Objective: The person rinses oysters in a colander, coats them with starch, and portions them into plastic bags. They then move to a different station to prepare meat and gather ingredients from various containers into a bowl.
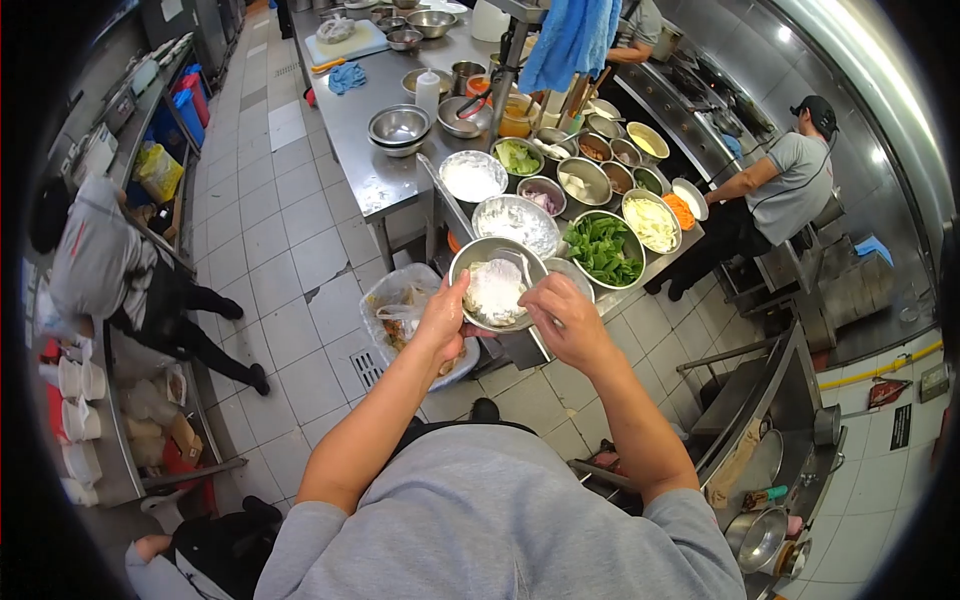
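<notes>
Nearer than the greens bowl (604,249) and to its left, holds a steel bowl (479,257) with powdery white contents (495,290) in the left hand (443,318). Wraps the left fingers closely around the near-left side and underside, thumb up against the rim. Just below-left of the greens bowl, bends the right hand (566,318) over the right rim of the steel bowl, fingers curled and bunched narrowly, tips close to the white contents. Cannot tell whether those tips are fully closed or pinching something. Left of the greens bowl, has a powder-dusted bowl (515,224) just beyond the steel bowl, then a bowl of white powder (473,176) farther off. Right of the greens bowl, has a bowl of pale shreds (650,222), with orange shreds (680,210) beside it.
</notes>
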The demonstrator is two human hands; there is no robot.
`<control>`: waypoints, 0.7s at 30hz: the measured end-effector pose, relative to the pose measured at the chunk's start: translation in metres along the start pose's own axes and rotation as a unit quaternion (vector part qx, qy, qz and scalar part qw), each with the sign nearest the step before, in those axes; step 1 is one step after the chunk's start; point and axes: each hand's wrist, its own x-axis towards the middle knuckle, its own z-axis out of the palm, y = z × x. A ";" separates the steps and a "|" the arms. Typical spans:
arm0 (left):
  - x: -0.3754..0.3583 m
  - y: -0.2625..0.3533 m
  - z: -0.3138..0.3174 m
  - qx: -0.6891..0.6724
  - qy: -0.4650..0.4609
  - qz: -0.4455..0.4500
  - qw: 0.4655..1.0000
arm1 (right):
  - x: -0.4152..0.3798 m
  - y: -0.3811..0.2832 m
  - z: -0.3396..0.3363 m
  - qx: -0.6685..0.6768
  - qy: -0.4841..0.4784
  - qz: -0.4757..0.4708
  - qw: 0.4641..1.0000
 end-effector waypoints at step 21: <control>-0.042 -0.032 -0.168 -0.121 0.047 0.064 0.990 | -0.100 0.129 0.007 0.273 0.189 0.543 0.772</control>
